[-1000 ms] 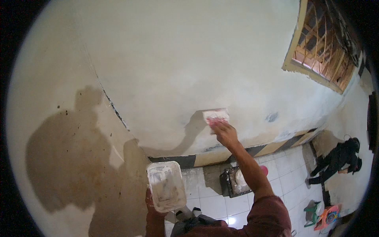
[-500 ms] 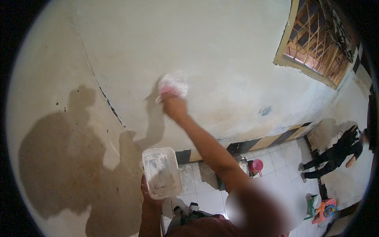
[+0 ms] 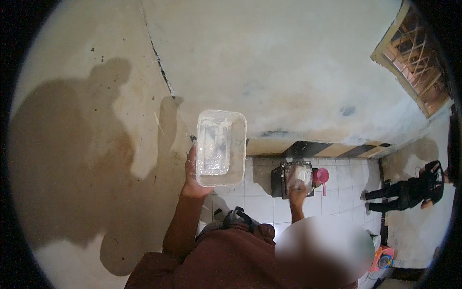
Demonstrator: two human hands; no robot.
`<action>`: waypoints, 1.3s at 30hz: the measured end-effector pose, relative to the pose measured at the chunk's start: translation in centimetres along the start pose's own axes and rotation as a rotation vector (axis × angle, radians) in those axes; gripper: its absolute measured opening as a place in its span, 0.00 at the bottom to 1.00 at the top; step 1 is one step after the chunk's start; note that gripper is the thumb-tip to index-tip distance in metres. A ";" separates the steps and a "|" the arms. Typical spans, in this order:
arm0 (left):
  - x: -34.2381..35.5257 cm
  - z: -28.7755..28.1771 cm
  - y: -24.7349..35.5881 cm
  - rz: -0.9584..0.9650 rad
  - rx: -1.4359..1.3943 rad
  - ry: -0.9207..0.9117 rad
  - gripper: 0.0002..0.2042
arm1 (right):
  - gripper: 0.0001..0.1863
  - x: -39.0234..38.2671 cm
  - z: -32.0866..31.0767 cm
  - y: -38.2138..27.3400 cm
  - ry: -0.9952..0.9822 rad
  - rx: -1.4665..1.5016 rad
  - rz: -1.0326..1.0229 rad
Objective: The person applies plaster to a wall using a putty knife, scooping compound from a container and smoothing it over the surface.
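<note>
A blotchy pale wall (image 3: 288, 58) fills the upper view, meeting a second, brownish wall (image 3: 139, 192) at a dark, broken crack (image 3: 162, 70) on your left, with white floor tiles (image 3: 337, 188) below. And there, in front of your chest, is the pale tub (image 3: 237, 149), see-through and rectangular, its open top facing you, wet-looking white smears across its bottom! Your left hand (image 3: 194, 180) has it by the lower left corner, fingers curled against the side, the grip closed on it.

Over to your right hand (image 3: 298, 193), low down at the black box (image 3: 276, 183) on the floor. A whitish object (image 3: 302, 173) sits right at your fingertips over the speckled top, but it's blurred: I can't tell how far open that hand is, or whether it has hold of the object. Just beside the box, a pink dipper (image 3: 323, 175), its handle pointing down toward you.

Further out now! Along the foot of the pale wall runs a band of dark and tan blocks (image 3: 308, 148). Your maroon shirt (image 3: 216, 260) spreads across the bottom, and a blurred round patch hides part of your right arm. Your shadow (image 3: 57, 159) looms large on the brownish wall. Up in the right corner, a window (image 3: 416, 62) with a crisscross grille; below it, another person (image 3: 409, 192) in dark clothes stands well apart from you, and near the lower right edge an orange item (image 3: 379, 257) shows, partly hidden.
</note>
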State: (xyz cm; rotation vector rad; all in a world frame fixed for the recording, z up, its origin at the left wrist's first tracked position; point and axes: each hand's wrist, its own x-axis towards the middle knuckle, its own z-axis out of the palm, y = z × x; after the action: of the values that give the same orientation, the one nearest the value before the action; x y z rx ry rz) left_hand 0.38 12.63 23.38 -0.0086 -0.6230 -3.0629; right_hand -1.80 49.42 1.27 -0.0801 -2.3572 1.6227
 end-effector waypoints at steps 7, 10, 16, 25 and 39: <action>2.9 -2.7 -2.3 -0.171 -0.060 -0.097 0.28 | 0.19 0.1 -2.5 -15.1 0.206 1.129 0.245; 4.0 -4.4 -2.1 -0.214 -0.049 -0.172 0.28 | 0.18 -0.8 3.0 -21.5 0.126 1.045 0.170; 6.1 -4.7 -4.3 -0.309 0.017 -0.078 0.29 | 0.06 0.0 8.2 -24.9 -0.023 0.850 0.120; 5.7 0.5 -9.2 -0.372 0.099 -0.088 0.27 | 0.09 3.2 3.2 -24.8 -0.009 0.463 0.059; 6.6 2.9 -15.3 -0.305 0.331 0.068 0.25 | 0.07 7.5 1.0 -22.3 -0.197 0.763 0.208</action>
State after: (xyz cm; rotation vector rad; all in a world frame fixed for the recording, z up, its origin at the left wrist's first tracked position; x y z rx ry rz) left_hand -6.45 27.72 20.13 0.2123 -1.2223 -3.1755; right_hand -6.81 41.82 23.02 -0.0092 -1.7278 2.6166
